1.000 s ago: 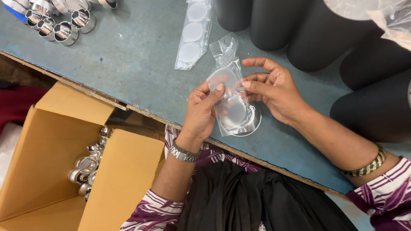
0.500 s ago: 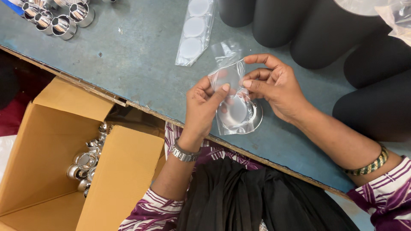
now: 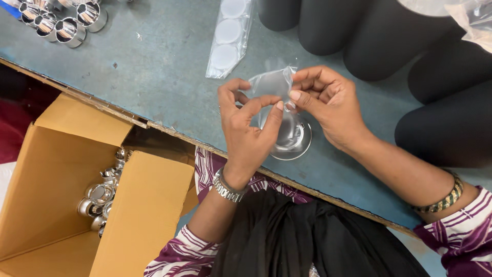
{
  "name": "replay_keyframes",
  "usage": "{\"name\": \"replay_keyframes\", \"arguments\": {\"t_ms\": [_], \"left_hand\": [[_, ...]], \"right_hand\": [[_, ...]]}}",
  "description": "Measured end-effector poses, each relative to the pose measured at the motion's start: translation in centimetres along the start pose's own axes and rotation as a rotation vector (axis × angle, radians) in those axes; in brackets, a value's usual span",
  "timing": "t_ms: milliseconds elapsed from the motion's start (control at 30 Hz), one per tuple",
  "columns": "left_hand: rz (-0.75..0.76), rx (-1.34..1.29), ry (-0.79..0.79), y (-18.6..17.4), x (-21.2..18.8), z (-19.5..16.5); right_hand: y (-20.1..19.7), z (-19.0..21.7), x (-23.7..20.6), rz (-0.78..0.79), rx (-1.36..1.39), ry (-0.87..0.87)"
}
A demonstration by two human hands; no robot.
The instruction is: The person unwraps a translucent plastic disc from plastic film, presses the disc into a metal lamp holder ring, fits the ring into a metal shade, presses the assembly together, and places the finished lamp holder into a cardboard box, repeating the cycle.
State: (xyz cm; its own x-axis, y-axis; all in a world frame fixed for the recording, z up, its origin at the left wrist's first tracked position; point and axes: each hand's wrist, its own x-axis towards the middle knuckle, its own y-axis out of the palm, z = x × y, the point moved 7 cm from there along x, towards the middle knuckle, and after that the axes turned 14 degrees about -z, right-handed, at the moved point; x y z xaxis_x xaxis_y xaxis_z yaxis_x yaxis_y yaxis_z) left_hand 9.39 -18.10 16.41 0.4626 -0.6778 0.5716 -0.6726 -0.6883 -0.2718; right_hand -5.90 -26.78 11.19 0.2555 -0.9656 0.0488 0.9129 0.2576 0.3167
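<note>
Both hands have lifted the bag's point(image 3: 271, 84) mouth higher than a moment ago: the left hand point(image 3: 248, 128) and right hand point(image 3: 328, 105) each pinch its top edge. The shiny cup point(image 3: 292, 138) now sits fully inside, resting on the table point(image 3: 154, 66), so bagging looks nearly finished.

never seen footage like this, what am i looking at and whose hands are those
There is no machine: a camera worn on a person's head looks down at their own two bare hands over a blue-grey worktable. The left hand and right hand pinch the top of a small clear plastic bag with a shiny metal cup at its lower end. On the table lie more metal cups, a strip of white discs and black cylinders. Below, an open cardboard box holds more shiny parts.
</note>
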Motion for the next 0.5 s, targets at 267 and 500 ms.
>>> {"name": "replay_keyframes", "arguments": {"t_ms": [267,500], "left_hand": [[0.150,-0.217,-0.112,1.0,-0.6,1.2],[0.253,-0.055,-0.142,0.9,0.9,2.7]], "right_hand": [[0.8,-0.4,-0.8,0.033,-0.043,0.034],[-0.6,0.0,0.4,-0.016,-0.031,-0.019]]}}
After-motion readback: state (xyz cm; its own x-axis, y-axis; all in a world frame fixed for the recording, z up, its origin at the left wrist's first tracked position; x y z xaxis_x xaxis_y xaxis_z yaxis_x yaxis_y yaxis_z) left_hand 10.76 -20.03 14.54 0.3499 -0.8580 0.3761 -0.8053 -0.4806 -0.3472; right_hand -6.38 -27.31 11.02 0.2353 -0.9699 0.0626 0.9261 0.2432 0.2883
